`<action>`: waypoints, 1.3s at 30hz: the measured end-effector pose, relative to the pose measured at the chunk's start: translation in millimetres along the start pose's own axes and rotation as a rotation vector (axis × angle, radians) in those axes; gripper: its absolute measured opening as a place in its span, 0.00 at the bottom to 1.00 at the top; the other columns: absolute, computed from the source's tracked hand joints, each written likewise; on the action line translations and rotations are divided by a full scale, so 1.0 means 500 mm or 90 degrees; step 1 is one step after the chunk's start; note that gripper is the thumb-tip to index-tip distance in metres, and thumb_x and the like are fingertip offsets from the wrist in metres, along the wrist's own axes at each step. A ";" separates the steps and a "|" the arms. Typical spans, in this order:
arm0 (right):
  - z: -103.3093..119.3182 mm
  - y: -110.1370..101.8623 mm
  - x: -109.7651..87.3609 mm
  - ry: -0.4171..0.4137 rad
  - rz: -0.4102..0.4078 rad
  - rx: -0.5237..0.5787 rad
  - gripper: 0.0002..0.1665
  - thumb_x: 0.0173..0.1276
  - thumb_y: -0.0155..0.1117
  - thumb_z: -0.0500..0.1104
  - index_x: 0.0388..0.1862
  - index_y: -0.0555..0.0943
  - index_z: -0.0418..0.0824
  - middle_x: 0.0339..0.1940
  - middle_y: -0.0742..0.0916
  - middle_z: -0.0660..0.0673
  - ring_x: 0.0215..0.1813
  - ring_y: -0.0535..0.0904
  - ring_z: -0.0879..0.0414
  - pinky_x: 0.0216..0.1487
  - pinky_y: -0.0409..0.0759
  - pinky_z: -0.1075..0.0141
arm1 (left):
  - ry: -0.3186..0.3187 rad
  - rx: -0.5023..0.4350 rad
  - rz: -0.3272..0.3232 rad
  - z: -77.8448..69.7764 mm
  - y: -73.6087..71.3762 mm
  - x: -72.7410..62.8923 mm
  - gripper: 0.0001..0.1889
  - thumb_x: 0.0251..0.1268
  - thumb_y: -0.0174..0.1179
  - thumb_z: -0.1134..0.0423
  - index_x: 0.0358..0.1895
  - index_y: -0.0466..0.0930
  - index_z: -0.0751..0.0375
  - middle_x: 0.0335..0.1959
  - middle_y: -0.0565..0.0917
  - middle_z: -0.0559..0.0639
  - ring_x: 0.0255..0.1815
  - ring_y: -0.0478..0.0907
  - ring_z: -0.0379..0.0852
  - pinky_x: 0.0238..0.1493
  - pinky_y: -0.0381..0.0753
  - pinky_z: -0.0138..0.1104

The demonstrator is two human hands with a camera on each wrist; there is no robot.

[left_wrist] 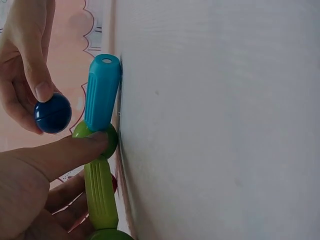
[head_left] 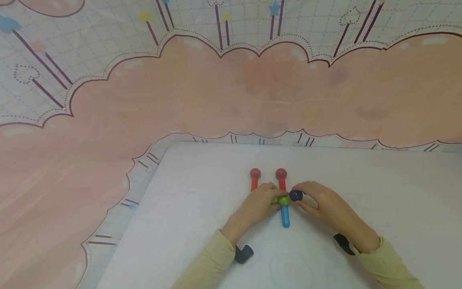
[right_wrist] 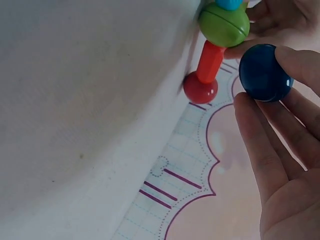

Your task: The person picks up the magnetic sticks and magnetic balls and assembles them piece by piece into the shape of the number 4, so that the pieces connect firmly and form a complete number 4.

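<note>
My left hand (head_left: 257, 204) grips a toy frame of rods and balls, its thumb on the green ball (left_wrist: 110, 141) at one corner. From that ball a light blue rod (head_left: 285, 217) sticks out toward me, its other end bare. A green rod (left_wrist: 101, 195) joins the same ball, running partly beneath my left hand. Two red rods, each tipped with a red ball (head_left: 281, 173), point to the far side. Just right of the green ball, my right hand (head_left: 326, 204) pinches a dark blue ball (right_wrist: 265, 72) between thumb and fingers; a small gap separates the two balls in the right wrist view.
The white tabletop (head_left: 187, 208) lies under both hands. Beyond its back and left edges is a pink cloth (head_left: 216, 96) with cloud outlines and star patterns. A dark piece (head_left: 244, 254) shows by the left sleeve, and another dark piece (head_left: 344, 243) by the right wrist.
</note>
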State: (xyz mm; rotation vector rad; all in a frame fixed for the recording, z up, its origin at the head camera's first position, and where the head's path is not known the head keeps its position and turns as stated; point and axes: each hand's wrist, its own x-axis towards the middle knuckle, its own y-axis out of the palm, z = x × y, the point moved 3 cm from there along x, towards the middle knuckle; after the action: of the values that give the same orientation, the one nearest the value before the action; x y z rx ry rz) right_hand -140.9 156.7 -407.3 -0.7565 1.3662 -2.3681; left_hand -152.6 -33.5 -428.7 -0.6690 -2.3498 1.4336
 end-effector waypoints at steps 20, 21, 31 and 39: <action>0.003 0.012 -0.030 -0.046 -0.005 0.010 0.22 0.55 0.78 0.39 0.49 0.83 0.43 0.46 0.88 0.51 0.49 0.85 0.56 0.50 0.85 0.58 | -0.013 -0.103 0.031 0.012 -0.003 0.011 0.21 0.64 0.67 0.62 0.60 0.82 0.50 0.50 0.84 0.42 0.53 0.77 0.37 0.60 0.75 0.25; 0.004 0.012 -0.031 -0.049 -0.007 0.008 0.22 0.55 0.78 0.39 0.49 0.83 0.43 0.46 0.88 0.51 0.49 0.85 0.56 0.50 0.85 0.59 | -0.013 -0.109 0.032 0.012 -0.004 0.011 0.21 0.64 0.67 0.63 0.60 0.82 0.50 0.50 0.84 0.42 0.53 0.77 0.37 0.59 0.75 0.25; 0.010 0.011 -0.041 -0.031 0.012 -0.015 0.21 0.55 0.78 0.41 0.49 0.84 0.43 0.45 0.88 0.52 0.48 0.85 0.57 0.50 0.86 0.59 | -0.043 -0.154 0.077 0.010 -0.008 0.019 0.19 0.67 0.65 0.56 0.60 0.82 0.44 0.51 0.83 0.40 0.52 0.76 0.36 0.60 0.76 0.28; 0.021 0.020 -0.041 -0.006 0.048 0.005 0.21 0.57 0.77 0.42 0.50 0.84 0.44 0.46 0.88 0.53 0.47 0.85 0.59 0.50 0.85 0.61 | -0.059 -0.169 0.058 0.015 -0.007 0.022 0.17 0.65 0.67 0.56 0.57 0.84 0.45 0.51 0.86 0.38 0.51 0.77 0.36 0.60 0.76 0.29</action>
State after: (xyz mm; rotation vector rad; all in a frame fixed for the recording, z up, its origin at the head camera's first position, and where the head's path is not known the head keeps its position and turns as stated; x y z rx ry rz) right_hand -118.0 154.7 -417.7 -0.6993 1.3560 -2.3081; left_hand -166.4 -34.4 -428.7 -0.8027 -2.6429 1.2227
